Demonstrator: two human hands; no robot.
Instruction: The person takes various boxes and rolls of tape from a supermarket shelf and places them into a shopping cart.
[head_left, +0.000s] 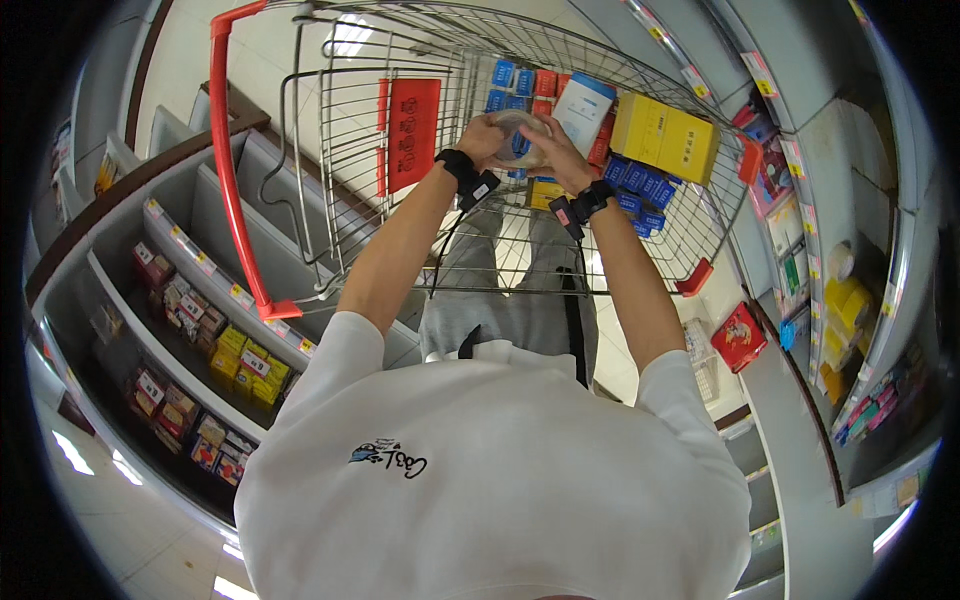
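Note:
My left hand (480, 142) and my right hand (561, 156) grip opposite sides of a roll of clear tape (519, 118) over the shopping cart. Small blue boxes (496, 100) behind the roll show through its open core. Beyond it, inside the wire shopping cart (360, 225), are small red boxes (545, 82). A white and blue box (581, 112) lies just past my right hand. Further right is a large yellow carton (666, 139), with more dark blue boxes (639, 184) below it. Part of another yellow box (551, 196) shows under my wrists.
The cart's red handle (220, 150) stands at the left, with a red sign panel (414, 135) nearby. Shelf bins with yellow packs (247, 367) line the left. Shelves at the right hold rolls of yellow tape (847, 307). A red package (739, 337) sits beside them.

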